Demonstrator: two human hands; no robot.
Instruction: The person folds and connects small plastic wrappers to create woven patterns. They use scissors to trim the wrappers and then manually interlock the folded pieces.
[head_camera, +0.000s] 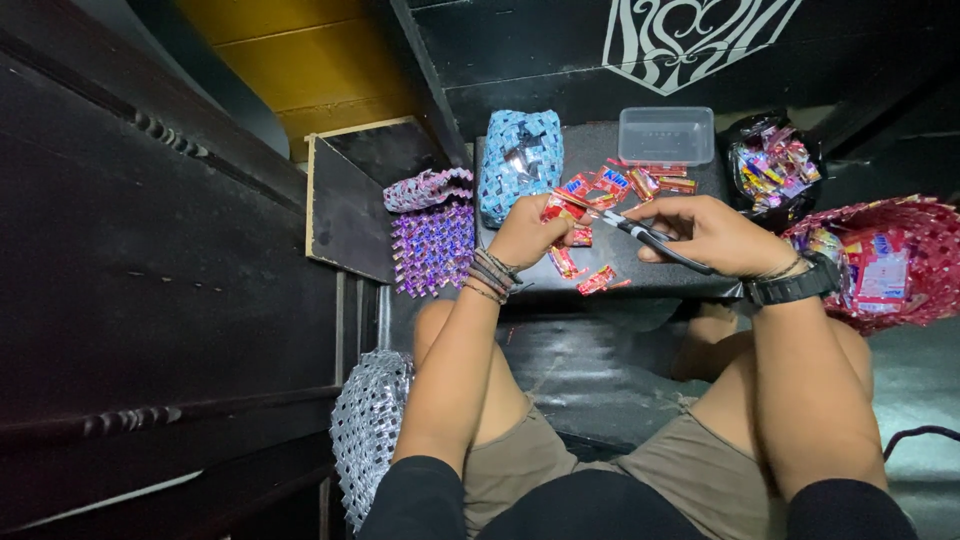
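From my remote feed: left hand (525, 235) pinches a red candy wrapper (556, 208), fingers closed on it, held just above the black counter (600, 150). Right hand (712, 236) grips a pair of black-handled scissors (640, 232), fingers through the loops, blades pointing left and meeting the wrapper's edge. More red wrappers (635, 183) lie scattered on the counter behind the hands; a few cut red pieces (597, 281) lie near its front edge. A clear plastic container (666, 135) sits at the back. A blue woven wrapper pouch (520, 163) stands at the counter's left end; beside it, a purple woven mat (433, 248) and a pink woven piece (428, 188). To the right, a black bag of mixed wrappers (771, 160) and a red woven basket (905, 255) holding wrappers. A silver woven piece (368, 425) hangs beside my left knee. Black wristwatch (793, 286) on the right wrist, bracelets (492, 273) on the left.
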